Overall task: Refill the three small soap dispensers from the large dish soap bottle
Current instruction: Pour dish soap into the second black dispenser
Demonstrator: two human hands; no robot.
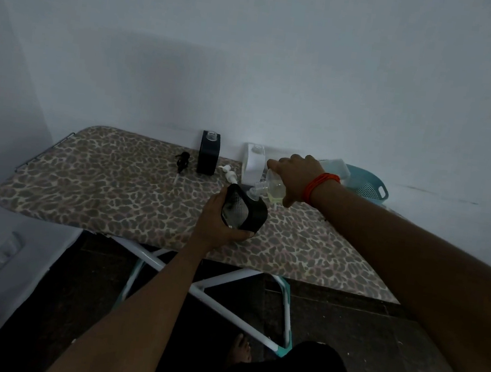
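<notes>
From the head view, a leopard-print padded worktop (114, 188) on crossed white legs stands against a pale wall. The left hand (218, 222) grips a black textured small soap dispenser (245, 213), fingers and thumb curled round its body, holding it tilted with its open clear neck pointing up and to the right; whether its base touches the worktop cannot be told. The right hand (295, 176), with an orange-red thread band (320, 185) at the wrist, grasps a large clear dish soap bottle (275, 186) holding pale yellow-green liquid. The bottle is tipped over so that its mouth meets the neck of the held dispenser. At the back edge, near the wall, a black square dispenser (208, 156) stands upright with its pump off, and a white square dispenser (253, 165) stands upright just behind the right hand, likewise open. A black pump head (182, 161) lies left of the black square dispenser, and a white pump head (230, 174) lies between the two standing dispensers. A teal plastic colander (368, 185) sits at the far right.
</notes>
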